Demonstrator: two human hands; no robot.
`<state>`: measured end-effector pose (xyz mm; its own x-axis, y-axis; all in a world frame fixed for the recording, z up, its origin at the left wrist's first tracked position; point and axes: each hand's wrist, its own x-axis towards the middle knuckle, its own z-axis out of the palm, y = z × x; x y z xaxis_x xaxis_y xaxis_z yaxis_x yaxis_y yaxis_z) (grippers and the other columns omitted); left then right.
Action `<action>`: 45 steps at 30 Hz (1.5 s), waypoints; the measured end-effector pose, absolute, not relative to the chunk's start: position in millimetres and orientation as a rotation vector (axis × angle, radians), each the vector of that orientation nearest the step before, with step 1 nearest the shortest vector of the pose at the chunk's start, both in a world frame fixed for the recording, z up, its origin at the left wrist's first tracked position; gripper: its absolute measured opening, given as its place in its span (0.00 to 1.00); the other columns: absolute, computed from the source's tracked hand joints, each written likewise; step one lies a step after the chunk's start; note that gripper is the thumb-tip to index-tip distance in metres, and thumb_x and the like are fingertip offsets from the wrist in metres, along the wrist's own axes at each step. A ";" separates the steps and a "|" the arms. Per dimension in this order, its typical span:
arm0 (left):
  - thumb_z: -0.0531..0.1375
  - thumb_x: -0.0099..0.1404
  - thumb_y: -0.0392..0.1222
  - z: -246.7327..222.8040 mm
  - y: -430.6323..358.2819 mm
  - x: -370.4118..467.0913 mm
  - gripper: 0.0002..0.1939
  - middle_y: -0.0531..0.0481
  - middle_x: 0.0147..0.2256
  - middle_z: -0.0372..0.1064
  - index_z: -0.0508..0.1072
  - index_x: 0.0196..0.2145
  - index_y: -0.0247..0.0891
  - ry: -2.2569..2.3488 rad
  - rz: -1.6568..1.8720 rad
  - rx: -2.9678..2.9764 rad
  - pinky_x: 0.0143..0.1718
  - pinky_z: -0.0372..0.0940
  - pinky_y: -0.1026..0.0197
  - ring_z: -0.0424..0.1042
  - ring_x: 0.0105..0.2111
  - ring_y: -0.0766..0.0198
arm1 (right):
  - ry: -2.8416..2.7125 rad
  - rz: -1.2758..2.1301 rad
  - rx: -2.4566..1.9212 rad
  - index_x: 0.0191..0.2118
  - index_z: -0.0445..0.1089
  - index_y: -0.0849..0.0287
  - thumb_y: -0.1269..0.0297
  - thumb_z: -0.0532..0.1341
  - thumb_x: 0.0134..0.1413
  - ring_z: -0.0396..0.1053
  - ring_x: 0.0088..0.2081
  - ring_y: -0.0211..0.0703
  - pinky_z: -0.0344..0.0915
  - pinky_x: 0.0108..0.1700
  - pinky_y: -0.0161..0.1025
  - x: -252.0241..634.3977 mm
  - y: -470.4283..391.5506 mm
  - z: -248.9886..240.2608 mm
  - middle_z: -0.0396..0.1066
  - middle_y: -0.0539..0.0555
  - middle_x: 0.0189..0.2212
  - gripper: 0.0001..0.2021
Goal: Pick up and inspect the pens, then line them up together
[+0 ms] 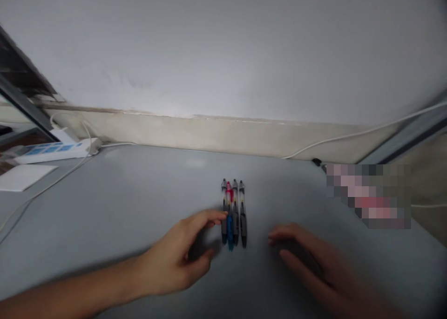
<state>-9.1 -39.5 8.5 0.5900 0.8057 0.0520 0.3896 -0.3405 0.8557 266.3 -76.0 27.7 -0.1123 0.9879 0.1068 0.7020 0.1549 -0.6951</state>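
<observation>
Several click pens lie side by side on the grey table (132, 207), tips and clickers pointing along the line of my view. From the left they are a grey-gripped pen (224, 230), a pen (229, 230) with a blue lower part and red upper part, another grey-gripped pen (236, 223), and a grey-gripped pen (243, 223) set slightly apart. My left hand (178, 254) has its forefinger at the leftmost pen, seemingly touching it, thumb spread away. To the right of the row, my right hand (310, 258) hovers with fingers and thumb apart, holding nothing.
A white power strip (57, 149) with blue sockets stands at the back left, a white flat object (26, 177) before it. White cable (49, 188) runs over the table's left side. At the right lies a blurred-out item (370, 198). A wall (209, 135) borders the back edge.
</observation>
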 end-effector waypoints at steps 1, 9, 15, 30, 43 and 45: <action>0.59 0.66 0.34 8.3 -39.5 -8.2 0.25 0.39 0.59 0.68 0.64 0.61 0.41 0.932 0.604 2.006 0.59 0.63 0.45 0.67 0.59 0.48 | -1.881 0.647 -1.601 0.46 0.77 0.49 0.47 0.59 0.62 0.78 0.46 0.56 0.77 0.48 0.48 265.3 -75.2 28.8 0.81 0.56 0.39 0.16; 0.59 0.66 0.33 5.2 -36.5 -1.6 0.24 0.36 0.63 0.64 0.68 0.59 0.36 0.708 0.515 2.353 0.63 0.62 0.51 0.64 0.62 0.50 | -2.033 0.648 -1.508 0.49 0.75 0.50 0.57 0.58 0.65 0.76 0.49 0.54 0.75 0.50 0.48 274.6 -81.8 18.1 0.79 0.56 0.46 0.12; 0.60 0.64 0.35 5.8 -36.1 -2.5 0.27 0.32 0.64 0.61 0.67 0.61 0.34 0.631 0.474 2.460 0.64 0.60 0.48 0.63 0.63 0.47 | -2.130 0.644 -1.452 0.51 0.71 0.52 0.65 0.57 0.65 0.74 0.51 0.53 0.72 0.54 0.49 278.1 -81.6 12.8 0.77 0.56 0.49 0.11; 0.63 0.62 0.42 11.9 -29.5 -1.3 0.35 0.30 0.67 0.52 0.60 0.65 0.38 0.385 0.191 2.704 0.66 0.46 0.33 0.49 0.68 0.40 | -2.252 0.540 -1.330 0.53 0.67 0.51 0.70 0.56 0.65 0.71 0.53 0.54 0.70 0.55 0.54 280.4 -77.4 8.7 0.74 0.58 0.48 0.13; 0.63 0.65 0.51 11.7 -30.8 -1.1 0.42 0.33 0.72 0.40 0.50 0.70 0.42 0.452 0.046 2.694 0.67 0.43 0.33 0.42 0.70 0.39 | -2.357 0.578 -1.221 0.44 0.76 0.50 0.72 0.60 0.63 0.70 0.53 0.51 0.71 0.53 0.48 274.0 -81.8 12.7 0.72 0.56 0.48 0.10; 0.63 0.65 0.51 11.5 -31.1 -1.0 0.43 0.33 0.72 0.39 0.48 0.71 0.42 0.454 0.040 2.693 0.67 0.44 0.33 0.42 0.70 0.39 | -2.326 0.543 -1.222 0.43 0.77 0.48 0.67 0.61 0.63 0.71 0.51 0.52 0.71 0.52 0.50 272.3 -82.8 10.2 0.74 0.56 0.47 0.08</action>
